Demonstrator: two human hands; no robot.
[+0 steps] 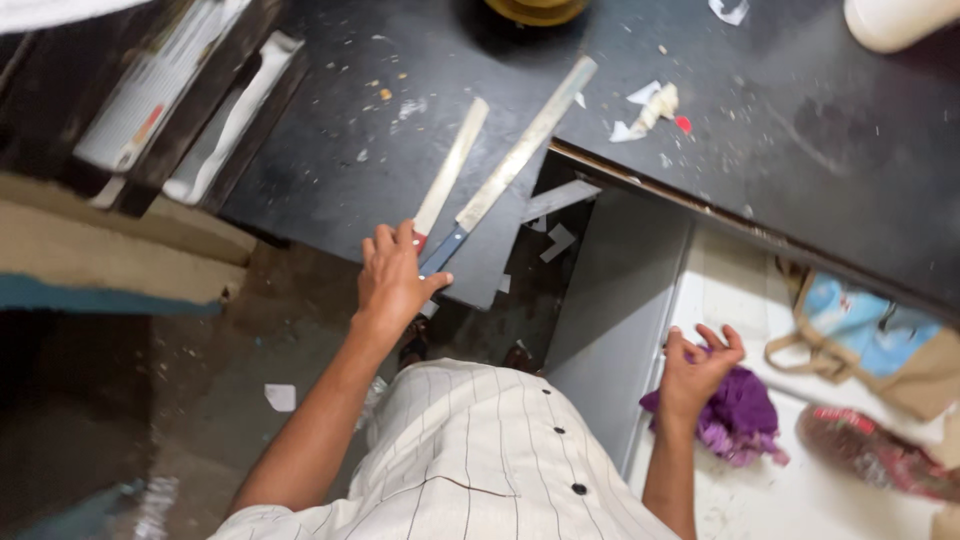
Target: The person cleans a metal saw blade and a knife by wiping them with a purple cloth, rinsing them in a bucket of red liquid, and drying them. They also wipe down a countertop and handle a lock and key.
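The long flat metal blade with a blue handle (510, 165) is pale silver-grey, and the shorter flat cream-coloured blade with a red tip at its grip (452, 165) beside it is off-white; both lie on a black worktop speckled with white and yellowish crumbs (340, 150). The crumpled purple cloth (740, 415) shows violet with lighter lilac folds against the white floor surface (800, 490), near a tan bag with a light blue panel (865, 335) and a dark red mesh pouch (870, 450). The person's cream shirt with thin dark pinstripes and black buttons (470, 450) is the only striped thing.
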